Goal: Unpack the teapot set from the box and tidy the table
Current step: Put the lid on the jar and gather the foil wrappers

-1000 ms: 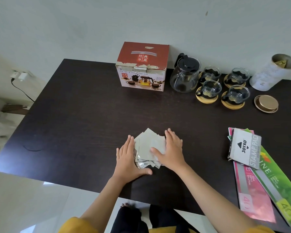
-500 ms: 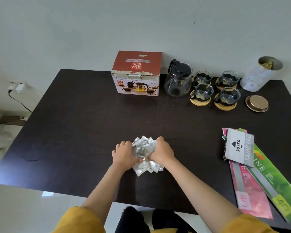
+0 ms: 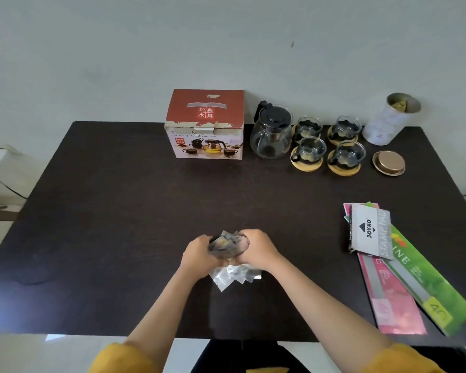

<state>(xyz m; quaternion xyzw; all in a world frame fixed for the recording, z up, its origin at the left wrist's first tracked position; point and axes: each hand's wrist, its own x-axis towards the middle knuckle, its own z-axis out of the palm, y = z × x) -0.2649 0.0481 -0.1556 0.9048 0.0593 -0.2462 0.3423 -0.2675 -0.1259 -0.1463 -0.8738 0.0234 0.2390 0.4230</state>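
Observation:
A bunch of silver-grey sachets (image 3: 228, 247) is squeezed between my left hand (image 3: 199, 255) and my right hand (image 3: 257, 250) near the table's front middle. Some sachets (image 3: 233, 275) stick out below my hands, against the dark table (image 3: 119, 211). The red and white teapot box (image 3: 205, 123) stands closed at the back middle. To its right stand the glass teapot (image 3: 271, 133) with a black lid and several glass cups (image 3: 308, 150) on round wooden coasters.
A white tin (image 3: 388, 119) stands open at the back right, its gold lid (image 3: 388, 162) lying in front of it. A grey stamp pad box (image 3: 369, 230) lies on pink and green folders (image 3: 420, 286) at the right edge. A power plug hangs on the left wall.
My hands went from lying flat on the spread sachets to gathering them and closing around the bunch, which is now lifted partly off the table. The camera has tilted up.

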